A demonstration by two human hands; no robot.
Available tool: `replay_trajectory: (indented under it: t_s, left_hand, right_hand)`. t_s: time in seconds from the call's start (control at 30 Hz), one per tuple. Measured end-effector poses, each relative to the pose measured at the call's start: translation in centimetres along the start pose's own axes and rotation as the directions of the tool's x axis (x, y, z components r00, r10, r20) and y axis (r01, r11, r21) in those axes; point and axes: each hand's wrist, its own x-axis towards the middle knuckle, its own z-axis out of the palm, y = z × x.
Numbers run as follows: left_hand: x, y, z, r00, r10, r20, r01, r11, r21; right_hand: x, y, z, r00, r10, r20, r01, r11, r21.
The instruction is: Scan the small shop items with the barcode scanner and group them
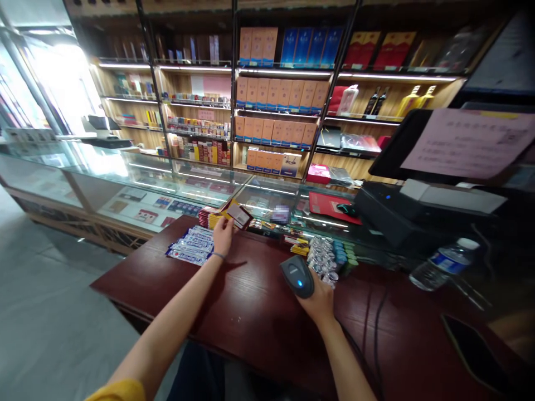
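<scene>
My left hand (223,236) pinches a flat yellow and dark red packet (237,215) by its near edge, a pale label facing me. Beneath and beside it, a stack of similar red and yellow packets (208,218) lies at the table's far edge. Silver and blue wrapped sticks (191,245) are spread left of that hand. In my right hand (320,301) is a black barcode scanner (297,276), with a blue light glowing on top. Just behind it stand several silver-topped small items (321,253), blue and green ones (343,253), and some yellow packets (299,246).
A dark red wooden table (251,301) adjoins a glass display counter (267,192). At the right are a water bottle (443,264), a phone (472,348), a black monitor (393,145) and a black cable (378,328). Shelves of boxes (282,93) line the back wall.
</scene>
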Motion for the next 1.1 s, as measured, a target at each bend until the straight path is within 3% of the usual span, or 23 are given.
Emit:
replay_trajectory:
  t_s: [0.07,0.13,0.3,0.4,0.57,0.87,1.1]
  left_hand:
    - [-2.9,-0.7,2.8,0.984,-0.173,0.050,0.180,0.937,-0.299]
    - [-5.5,-1.7,5.1,0.954,-0.285,0.096,0.296,0.834,-0.466]
    - [-9.4,-3.7,8.0,0.866,-0.463,0.186,0.472,0.639,-0.608]
    - [-10.0,-4.1,8.3,0.832,-0.507,0.225,0.515,0.556,-0.652]
    - [-10.1,-4.0,8.1,0.808,-0.535,0.245,0.540,0.509,-0.670]
    - [-10.1,-3.6,8.1,0.819,-0.524,0.235,0.521,0.506,-0.687]
    - [-10.0,-3.6,7.9,0.817,-0.528,0.232,0.527,0.520,-0.672]
  right_hand:
    - [-0.1,0.4,-0.3,1.000,0.030,-0.003,-0.030,1.000,-0.005]
    - [-0.3,0.9,-0.8,0.997,0.077,0.002,-0.077,0.997,-0.025]
    - [-1.0,2.2,-2.5,0.997,0.061,0.042,-0.058,0.996,-0.067]
    - [-1.6,2.1,-3.2,0.991,0.102,0.086,-0.094,0.992,-0.087]
    - [-1.9,0.9,-3.1,0.979,0.136,0.152,-0.120,0.987,-0.109]
    - [-2.0,0.5,-2.9,0.966,0.071,0.248,-0.054,0.996,-0.077]
    - [-2.1,0.6,-2.9,0.974,0.080,0.210,-0.064,0.995,-0.080]
